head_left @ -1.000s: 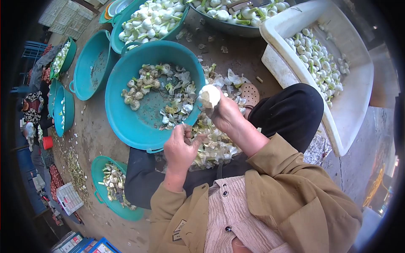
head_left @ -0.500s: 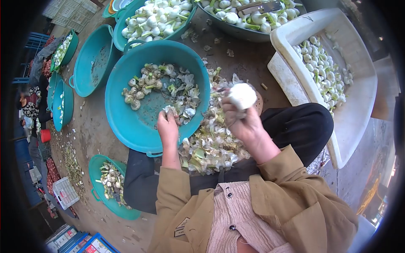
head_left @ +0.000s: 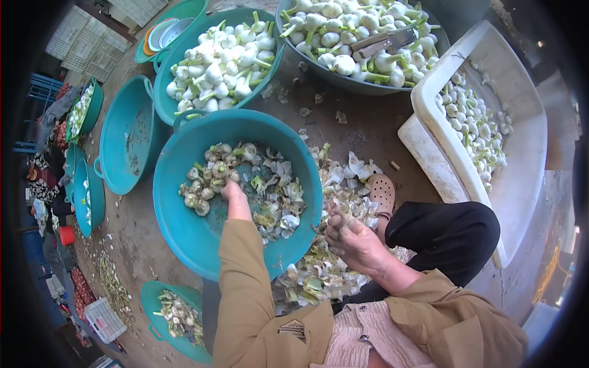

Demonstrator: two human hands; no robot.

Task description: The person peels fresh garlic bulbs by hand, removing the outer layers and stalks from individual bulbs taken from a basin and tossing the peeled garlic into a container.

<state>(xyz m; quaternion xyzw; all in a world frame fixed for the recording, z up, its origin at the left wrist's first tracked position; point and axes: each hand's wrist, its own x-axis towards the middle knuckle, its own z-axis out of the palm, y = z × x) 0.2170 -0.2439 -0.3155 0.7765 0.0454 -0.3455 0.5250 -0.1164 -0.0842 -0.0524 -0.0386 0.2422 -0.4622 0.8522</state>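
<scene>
My left hand (head_left: 232, 191) reaches into the large teal basin (head_left: 178, 236) and touches the unpeeled garlic bulbs (head_left: 204, 184); its fingertips are hidden among them. Loose papery skins (head_left: 283, 193) lie in the basin's right half. Outside the basin's right rim, my right hand (head_left: 354, 243) is held over a heap of peelings (head_left: 325, 273). Its fingers are curled together round something too small and dark to make out. No white bulb shows in this hand.
Peeled garlic fills a teal basin (head_left: 161, 98) and a grey basin (head_left: 368, 86) with a knife (head_left: 383, 43) on top. A white tub (head_left: 521, 153) of garlic stands right. An emptier teal basin (head_left: 105, 147), a small basin (head_left: 147, 300) and a pink clog (head_left: 381, 193) also show.
The white bulb has gone from my right hand, which has moved lower in view. My left hand has gone from the skins to the unpeeled bulbs. The view has tilted up.
</scene>
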